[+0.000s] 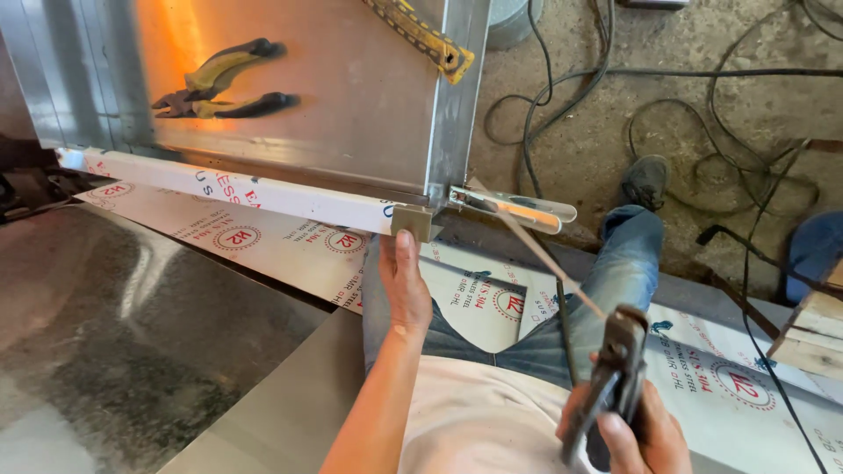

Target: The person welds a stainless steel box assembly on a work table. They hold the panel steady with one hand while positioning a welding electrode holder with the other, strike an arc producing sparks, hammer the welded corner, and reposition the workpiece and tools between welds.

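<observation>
Centrally, a white-wrapped square tube was found lying along the lower edge of a steel panel, its capped end at the panel's corner. The left hand was laid flat just beneath that end, fingers extended and close together, thumb tip touching the cap; nothing was gripped. The right hand was closed around a dark electrode holder, from which a thin rod was angled up to the corner joint. A short shiny tube was seen projecting to the right from the same corner. Pliers with yellow-black handles were noted lying on the panel, and a yellow-handled tool rested across its upright frame. Printed protective sheet was spread under the work and over a jeans-clad leg, a dark shoe showing beyond. Black cables were scattered over the concrete floor. Wooden blocks lay at the right edge.
</observation>
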